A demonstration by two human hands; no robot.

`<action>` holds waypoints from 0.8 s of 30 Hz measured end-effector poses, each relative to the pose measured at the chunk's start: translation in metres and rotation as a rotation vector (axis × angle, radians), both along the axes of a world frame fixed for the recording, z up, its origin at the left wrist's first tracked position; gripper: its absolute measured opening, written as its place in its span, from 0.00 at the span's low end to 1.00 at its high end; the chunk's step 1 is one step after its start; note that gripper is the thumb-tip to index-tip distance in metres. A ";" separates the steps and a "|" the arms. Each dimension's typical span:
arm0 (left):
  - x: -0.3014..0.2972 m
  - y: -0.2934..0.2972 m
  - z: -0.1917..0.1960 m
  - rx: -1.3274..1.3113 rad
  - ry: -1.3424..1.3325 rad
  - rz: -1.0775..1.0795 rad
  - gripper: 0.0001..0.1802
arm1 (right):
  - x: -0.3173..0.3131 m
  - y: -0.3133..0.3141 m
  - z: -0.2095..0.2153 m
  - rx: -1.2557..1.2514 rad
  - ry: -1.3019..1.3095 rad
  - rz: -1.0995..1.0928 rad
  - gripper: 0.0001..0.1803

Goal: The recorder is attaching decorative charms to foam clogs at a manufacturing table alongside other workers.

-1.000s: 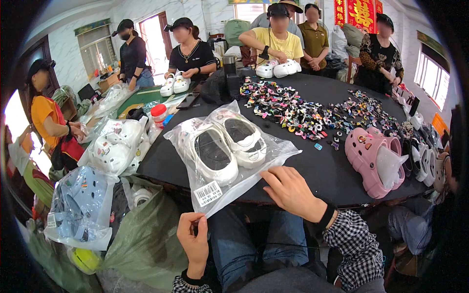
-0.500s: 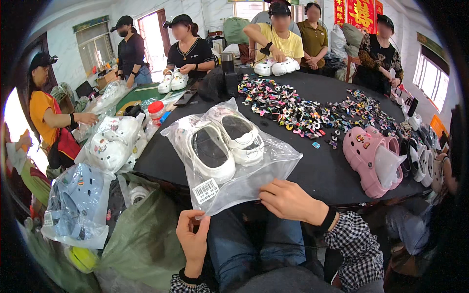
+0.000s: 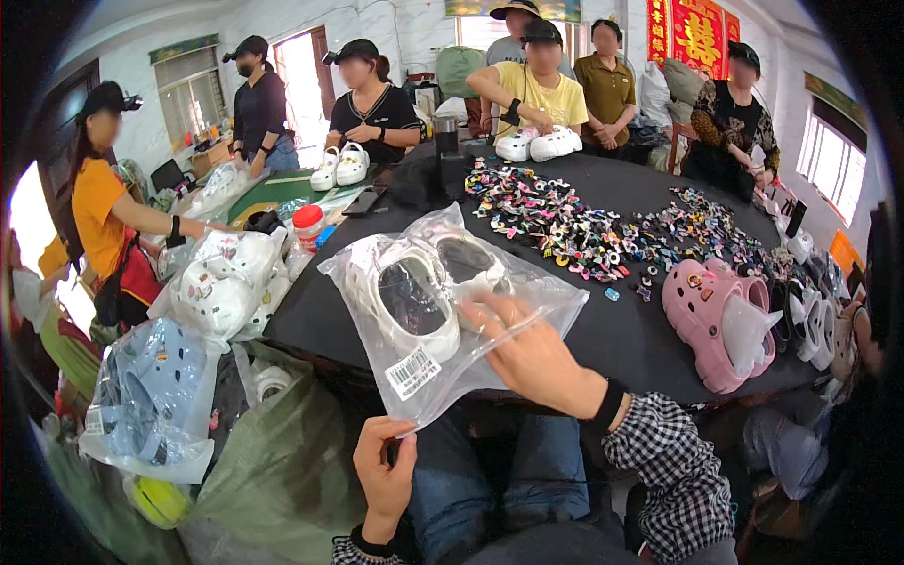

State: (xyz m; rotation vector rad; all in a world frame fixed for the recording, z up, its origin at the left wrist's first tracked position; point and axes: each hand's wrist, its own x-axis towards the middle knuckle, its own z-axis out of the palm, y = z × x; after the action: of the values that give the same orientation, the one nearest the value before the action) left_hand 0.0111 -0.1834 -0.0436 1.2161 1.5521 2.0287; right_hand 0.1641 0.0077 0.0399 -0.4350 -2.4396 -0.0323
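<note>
A pair of white clogs (image 3: pixel 407 294) lies in a clear plastic bag (image 3: pixel 551 303) at the near edge of the black table. The bag has a white barcode label (image 3: pixel 411 371) at its lower left corner. My left hand (image 3: pixel 384 474) pinches that near corner between thumb and fingers. My right hand (image 3: pixel 546 363) is over the bag's right part, fingers stretched toward the right clog. Its fingertips are smeared by motion, and whether they are inside or on top of the plastic I cannot tell.
Colourful shoe charms (image 3: pixel 556 221) are heaped across the black table (image 3: pixel 603 330). Pink clogs (image 3: pixel 706 325) stand at the right. Bagged white clogs (image 3: pixel 217 292), a red-lidded jar (image 3: pixel 308 226) and bagged blue clogs (image 3: pixel 155 386) are at the left. Several people work around the table.
My right hand has left the bag's near edge and moved forward over the right clog. My left hand keeps its pinch. The bag's front has shifted slightly right.
</note>
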 end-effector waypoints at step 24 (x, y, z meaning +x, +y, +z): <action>0.078 0.022 0.054 0.139 0.508 -0.552 0.21 | 0.022 0.036 0.046 0.004 -0.567 0.084 0.17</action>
State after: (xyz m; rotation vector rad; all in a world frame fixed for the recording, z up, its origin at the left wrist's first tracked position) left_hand 0.0889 -0.1616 0.0102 2.0604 1.0763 1.5522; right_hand 0.1858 0.0434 0.0858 -0.3547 -3.0120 -0.1412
